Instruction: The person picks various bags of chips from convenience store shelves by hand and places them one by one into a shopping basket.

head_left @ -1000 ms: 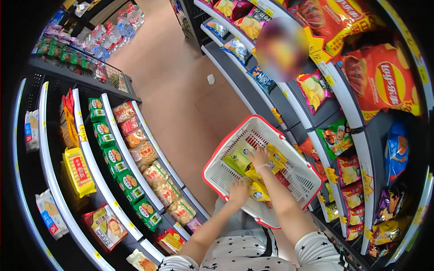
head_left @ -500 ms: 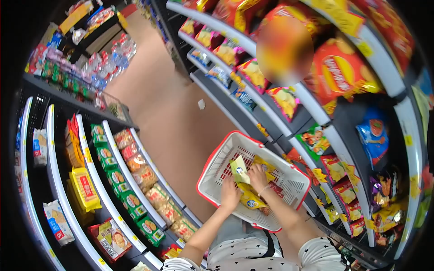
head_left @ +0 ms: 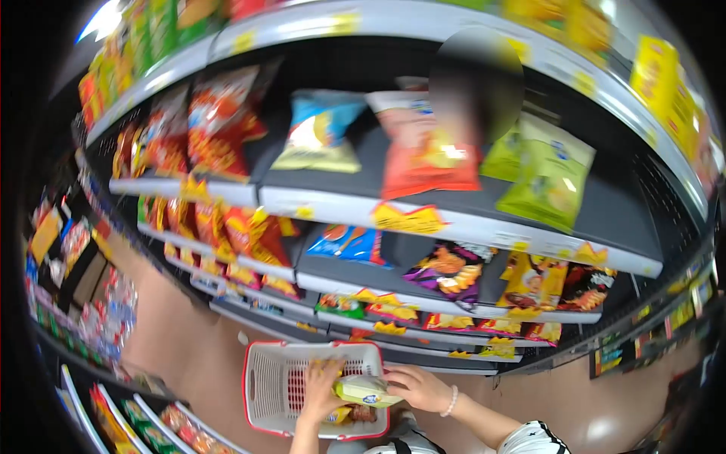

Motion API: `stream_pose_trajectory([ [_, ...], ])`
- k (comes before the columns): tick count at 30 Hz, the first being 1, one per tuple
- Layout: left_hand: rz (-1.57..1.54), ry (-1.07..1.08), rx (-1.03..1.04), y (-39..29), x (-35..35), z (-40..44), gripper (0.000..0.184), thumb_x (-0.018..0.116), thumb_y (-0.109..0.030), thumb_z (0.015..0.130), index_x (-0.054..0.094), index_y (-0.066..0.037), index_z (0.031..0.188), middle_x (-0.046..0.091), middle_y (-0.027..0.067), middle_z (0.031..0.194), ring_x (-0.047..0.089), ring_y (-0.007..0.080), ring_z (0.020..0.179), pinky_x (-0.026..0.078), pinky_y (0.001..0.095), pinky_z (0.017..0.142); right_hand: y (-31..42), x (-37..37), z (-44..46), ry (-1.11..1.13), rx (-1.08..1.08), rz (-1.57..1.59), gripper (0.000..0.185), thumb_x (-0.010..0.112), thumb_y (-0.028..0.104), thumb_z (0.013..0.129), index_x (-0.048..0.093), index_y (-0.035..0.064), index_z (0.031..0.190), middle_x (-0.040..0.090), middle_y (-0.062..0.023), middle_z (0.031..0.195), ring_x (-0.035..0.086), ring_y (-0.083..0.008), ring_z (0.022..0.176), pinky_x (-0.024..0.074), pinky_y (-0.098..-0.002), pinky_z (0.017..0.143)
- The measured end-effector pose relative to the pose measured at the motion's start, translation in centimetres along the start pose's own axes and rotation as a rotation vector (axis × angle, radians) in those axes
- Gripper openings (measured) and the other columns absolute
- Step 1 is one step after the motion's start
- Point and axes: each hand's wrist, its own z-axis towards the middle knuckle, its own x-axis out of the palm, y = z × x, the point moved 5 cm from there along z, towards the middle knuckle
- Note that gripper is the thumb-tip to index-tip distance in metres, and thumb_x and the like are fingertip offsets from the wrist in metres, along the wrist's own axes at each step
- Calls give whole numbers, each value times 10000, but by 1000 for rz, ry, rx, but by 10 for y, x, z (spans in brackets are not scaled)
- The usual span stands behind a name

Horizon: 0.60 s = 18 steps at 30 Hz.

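Observation:
A light green snack packet [head_left: 366, 391] is held level above the right part of a white shopping basket [head_left: 265, 378] with a red rim. My left hand [head_left: 322, 387] reaches over the basket, slightly blurred, with its fingers bent round the packet's left end. My right hand [head_left: 420, 389], a beaded bracelet at its wrist, pinches the right end near the rim. Beneath the packet, a yellow packet [head_left: 339, 415] and a brownish-red packet [head_left: 363, 413] lie inside the basket, partly hidden by my hands.
A snack shelf rises in front, with a green chip bag [head_left: 550, 172], a red-pink chip bag [head_left: 427, 155], a blue-and-cream bag [head_left: 321, 129] and a purple bag [head_left: 451, 272]. Another stocked shelf [head_left: 140, 424] stands at lower left. The aisle floor [head_left: 204, 340] runs beside the basket.
My view has swung right to face the snack shelf. The light green packet, upright before, now lies level between my hands above the basket.

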Motion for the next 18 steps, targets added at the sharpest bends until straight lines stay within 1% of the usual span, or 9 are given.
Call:
stream_pose_trajectory([
  [1,-70,-73,129,-12,9,15,674,813,-195,496,589,-98,1124,600,106,1094,512,292,1065,332,456,982,-1,-15,-15,2,-40,-86,219,579,104,774,602,64,988,542,-110,1170,529,-297,1075,467,-389,853],
  [4,-222,-45,215,-59,34,41,531,793,-151,519,637,-81,1022,630,96,997,563,289,941,400,412,894,-12,-61,-54,-113,75,-194,204,611,121,756,618,81,956,548,-107,1171,530,-291,1077,467,-393,852],
  [6,-235,-141,282,-83,46,53,459,789,-139,540,655,-78,975,644,92,928,574,289,882,434,387,817,-12,-105,-77,-302,193,-237,260,675,241,754,666,102,973,535,-121,1195,517,-302,1096,446,-402,878],
  [9,-551,-247,34,-106,56,74,462,809,-139,523,657,-66,952,639,106,924,575,299,883,443,395,800,-27,-145,-105,-636,262,28,641,758,377,679,529,112,1216,471,-165,1273,473,-338,1147,396,-429,924],
  [11,-359,-453,356,-162,30,100,463,807,-134,517,650,-44,943,624,106,872,555,326,876,437,426,778,-31,-166,-97,-583,186,-14,939,819,384,598,340,105,1357,465,-172,1290,460,-349,1164,367,-439,950],
  [12,-230,-507,537,-186,23,115,494,810,-154,521,628,-27,962,614,105,886,542,343,872,427,436,790,-24,-186,-75,-452,334,47,835,816,330,616,410,65,1296,487,-172,1268,462,-347,1160,368,-424,952],
  [14,-265,-543,485,-220,14,146,674,809,-231,576,483,-19,1127,537,142,1043,484,348,969,382,446,840,-45,-196,-66,-557,228,-151,715,801,286,640,465,44,1223,521,-171,1207,484,-347,1098,382,-419,909],
  [16,-499,-664,441,-264,-22,175,673,792,-260,623,442,-10,1141,500,155,1073,444,360,1013,330,462,882,-48,-239,-46,-795,211,-181,605,783,283,668,512,18,1140,534,-172,1148,491,-360,1025,378,-429,873],
  [18,-285,-854,546,-294,-49,199,602,754,-276,683,438,6,1111,487,160,1060,422,370,1030,290,470,907,-42,-280,-19,-922,195,-319,569,759,310,696,519,-13,1100,541,-170,1084,479,-361,993,362,-435,870],
])
